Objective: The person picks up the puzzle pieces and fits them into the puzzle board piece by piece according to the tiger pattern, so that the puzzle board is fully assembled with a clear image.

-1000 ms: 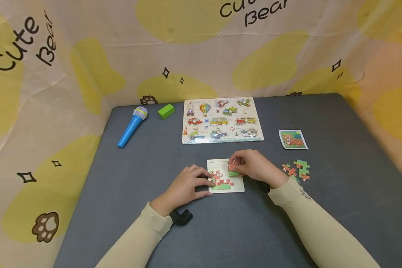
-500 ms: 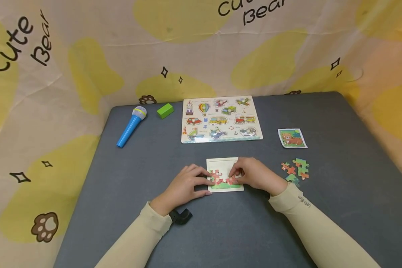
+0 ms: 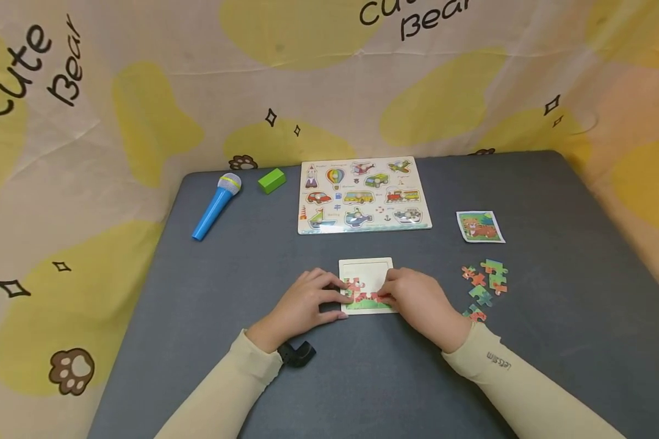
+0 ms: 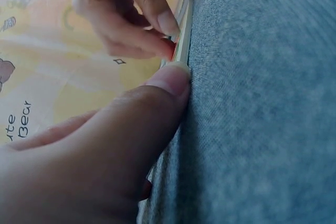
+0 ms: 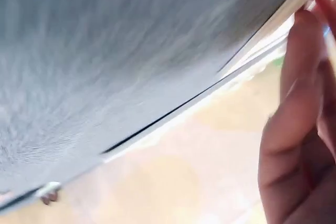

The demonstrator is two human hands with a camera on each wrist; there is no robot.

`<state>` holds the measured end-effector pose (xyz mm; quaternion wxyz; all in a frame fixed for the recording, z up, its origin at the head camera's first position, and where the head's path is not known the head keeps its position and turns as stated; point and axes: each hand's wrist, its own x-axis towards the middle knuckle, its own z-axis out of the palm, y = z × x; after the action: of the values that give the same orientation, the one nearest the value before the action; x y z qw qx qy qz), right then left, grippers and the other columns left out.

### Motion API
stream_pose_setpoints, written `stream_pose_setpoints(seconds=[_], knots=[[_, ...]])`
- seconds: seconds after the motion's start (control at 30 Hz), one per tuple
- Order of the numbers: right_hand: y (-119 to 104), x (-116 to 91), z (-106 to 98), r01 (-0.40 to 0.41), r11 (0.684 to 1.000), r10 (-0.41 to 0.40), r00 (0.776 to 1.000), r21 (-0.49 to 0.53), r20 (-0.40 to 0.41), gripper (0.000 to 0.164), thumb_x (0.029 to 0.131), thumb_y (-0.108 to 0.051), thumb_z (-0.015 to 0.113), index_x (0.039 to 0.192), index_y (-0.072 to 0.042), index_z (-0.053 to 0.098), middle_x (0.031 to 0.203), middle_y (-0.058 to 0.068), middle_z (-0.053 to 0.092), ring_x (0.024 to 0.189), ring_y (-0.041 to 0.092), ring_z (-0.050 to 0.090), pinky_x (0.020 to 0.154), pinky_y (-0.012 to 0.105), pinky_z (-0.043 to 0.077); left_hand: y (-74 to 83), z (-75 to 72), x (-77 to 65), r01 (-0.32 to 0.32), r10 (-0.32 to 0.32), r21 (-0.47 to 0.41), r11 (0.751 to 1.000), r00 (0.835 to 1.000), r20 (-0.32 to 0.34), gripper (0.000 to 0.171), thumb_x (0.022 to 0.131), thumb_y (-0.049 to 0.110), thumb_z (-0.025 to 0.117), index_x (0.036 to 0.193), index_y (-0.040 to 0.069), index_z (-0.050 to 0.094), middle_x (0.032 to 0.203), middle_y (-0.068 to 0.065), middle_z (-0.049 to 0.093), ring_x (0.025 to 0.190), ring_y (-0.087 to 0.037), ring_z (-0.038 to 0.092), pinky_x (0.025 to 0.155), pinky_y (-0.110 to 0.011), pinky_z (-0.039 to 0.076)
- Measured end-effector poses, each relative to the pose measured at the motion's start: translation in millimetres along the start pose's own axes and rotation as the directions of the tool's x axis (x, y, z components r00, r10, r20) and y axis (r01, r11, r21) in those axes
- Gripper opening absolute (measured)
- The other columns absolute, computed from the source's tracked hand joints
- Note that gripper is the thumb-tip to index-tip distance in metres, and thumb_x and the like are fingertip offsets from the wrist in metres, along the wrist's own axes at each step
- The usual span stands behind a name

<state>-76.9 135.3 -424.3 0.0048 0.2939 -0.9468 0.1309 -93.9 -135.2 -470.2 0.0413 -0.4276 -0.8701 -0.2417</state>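
A small cream puzzle tray (image 3: pixel 362 271) lies on the table, with red and green jigsaw pieces (image 3: pixel 355 285) along its left side and near edge. My left hand (image 3: pixel 306 303) rests at its left side, fingertips on the pieces; in the left wrist view the thumb (image 4: pixel 170 80) touches the tray's edge. At the near right part of the tray, my right hand (image 3: pixel 421 306) has its thumb and bent fingers at a red and green jigsaw piece, mostly hidden by the fingers. The right wrist view is blurred and shows the curled fingers (image 5: pixel 299 114) at the tray edge.
Several loose jigsaw pieces (image 3: pixel 494 277) lie right of the right hand, below a bear picture card (image 3: pixel 480 227). Behind the tray is a vehicle puzzle board (image 3: pixel 365 197). A green block (image 3: pixel 271 181) and a blue toy microphone (image 3: pixel 216 207) lie at the back left.
My right hand has carried the jigsaw piece from the tray's upper right down to its near right part, and the wrist has shifted nearer. The left hand stays in place.
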Motion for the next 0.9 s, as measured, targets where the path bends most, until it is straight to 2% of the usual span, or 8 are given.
stream_pose_setpoints(seconds=[0.13,0.23,0.37,0.5,0.67,0.73,0.8,0.9], knots=[[-13.7,-13.5,4.4,0.081,0.973,-0.095,0.994,-0.217,-0.055,0.020,0.087,-0.025,0.088,0.100,-0.011,0.082,0.088,0.003,0.064,0.075,0.019,0.060,0.071,0.035,0.055,-0.2,0.9,-0.3,0.001,-0.001,0.007,1.000,1.000,0.000,0.030,0.090,0.033,0.086,0.118,0.024,0.082,0.123,0.002,0.066,0.110,-0.018,0.056,0.094,-0.041,0.045],[-20.0,-24.3,6.9,0.089,0.959,-0.114,0.990,-0.270,-0.079,0.033,0.086,-0.036,0.088,0.103,-0.009,0.081,0.095,0.005,0.067,0.081,0.021,0.064,0.075,0.037,0.055,-0.6,1.5,-0.4,-0.008,0.008,0.011,1.000,1.000,-0.003,0.030,0.090,0.034,0.086,0.118,0.024,0.082,0.123,0.002,0.066,0.110,-0.018,0.056,0.096,-0.041,0.045],[-22.5,-34.6,8.9,0.083,0.954,-0.109,0.991,-0.287,-0.074,0.040,0.087,-0.040,0.087,0.111,-0.009,0.080,0.108,0.007,0.067,0.089,0.024,0.063,0.079,0.039,0.055,-2.1,1.9,-0.8,-0.017,0.017,0.009,1.000,1.000,-0.011,0.030,0.090,0.033,0.086,0.118,0.024,0.082,0.124,0.001,0.067,0.111,-0.018,0.056,0.095,-0.041,0.045],[-21.4,-41.7,7.6,0.068,0.954,-0.072,0.997,-0.293,-0.005,0.051,0.089,-0.046,0.084,0.125,-0.010,0.076,0.121,0.008,0.064,0.095,0.025,0.060,0.084,0.041,0.054,-3.6,1.9,0.1,-0.019,0.019,0.007,1.000,1.000,-0.012,0.030,0.090,0.032,0.086,0.118,0.023,0.082,0.124,0.001,0.067,0.111,-0.018,0.056,0.094,-0.041,0.046],[-14.3,-54.8,-3.3,0.045,0.980,-0.032,0.997,-0.194,0.069,0.065,0.091,-0.051,0.079,0.141,-0.012,0.067,0.142,0.008,0.061,0.114,0.029,0.061,0.094,0.048,0.052,-2.7,2.0,-0.2,-0.016,0.016,0.007,1.000,1.000,0.000,0.031,0.091,0.033,0.085,0.120,0.023,0.081,0.124,0.001,0.066,0.112,-0.018,0.056,0.095,-0.041,0.045],[-6.1,-60.6,-12.0,0.033,0.988,-0.023,0.997,-0.149,0.072,0.063,0.089,-0.046,0.083,0.138,-0.011,0.068,0.138,0.008,0.063,0.115,0.030,0.062,0.093,0.050,0.052,-2.2,2.0,-0.5,-0.013,0.013,0.001,1.000,1.000,0.004,0.032,0.091,0.033,0.085,0.120,0.023,0.081,0.125,0.000,0.066,0.112,-0.018,0.056,0.095,-0.042,0.045],[5.8,-66.6,-22.0,0.002,0.992,0.007,0.997,-0.123,0.077,0.056,0.083,-0.037,0.091,0.128,-0.010,0.072,0.127,0.007,0.067,0.109,0.030,0.065,0.090,0.050,0.053,-2.1,1.9,-0.8,-0.010,0.010,-0.006,1.000,1.000,0.005,0.032,0.090,0.033,0.086,0.120,0.022,0.081,0.125,0.000,0.066,0.112,-0.018,0.055,0.095,-0.041,0.044],[28.5,-76.9,-33.5,-0.066,0.991,0.079,0.991,-0.119,0.105,0.046,0.070,-0.024,0.099,0.108,-0.013,0.076,0.100,0.001,0.065,0.088,0.025,0.066,0.077,0.046,0.055,-2.1,1.6,-1.1,-0.009,0.009,-0.008,1.000,1.000,0.005,0.032,0.090,0.033,0.086,0.120,0.022,0.081,0.125,0.000,0.066,0.113,-0.018,0.055,0.095,-0.041,0.044]])
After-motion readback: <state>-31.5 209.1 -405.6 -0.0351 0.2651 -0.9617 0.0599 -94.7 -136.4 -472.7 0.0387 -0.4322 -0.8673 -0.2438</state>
